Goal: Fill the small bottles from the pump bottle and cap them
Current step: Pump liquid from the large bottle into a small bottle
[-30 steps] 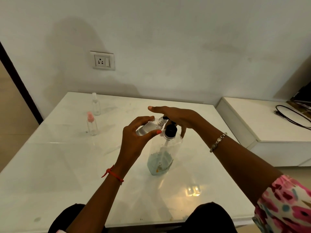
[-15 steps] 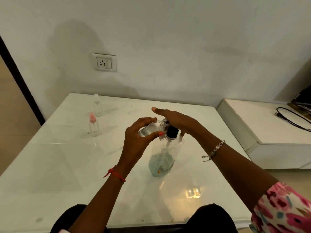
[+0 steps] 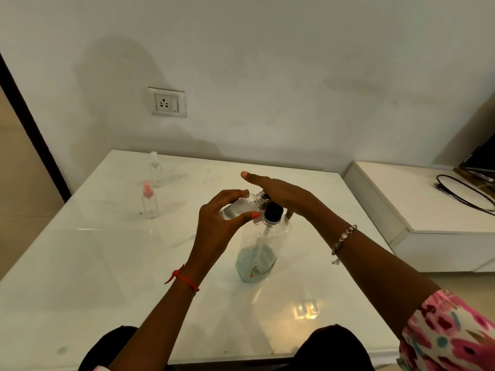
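A clear pump bottle (image 3: 261, 250) with a black collar stands mid-table, a little bluish liquid at its bottom. My right hand (image 3: 281, 195) lies flat on top of its pump head, fingers stretched out to the left. My left hand (image 3: 222, 223) grips a small clear bottle (image 3: 241, 207), tilted with its open threaded neck up against the pump spout under my right palm. Two more small bottles stand at the far left: one with a pink cap (image 3: 148, 200), one with a clear cap (image 3: 156, 170).
The white glossy table (image 3: 93, 263) meets the wall at the back, with a wall socket (image 3: 167, 102) above it. A lower white cabinet (image 3: 428, 210) to the right carries a black cable (image 3: 466, 194). My dark-clad knees show at the near edge.
My right hand has sunk slightly onto the pump head. The left hand keeps the small bottle at the spout. The view has shifted a little.
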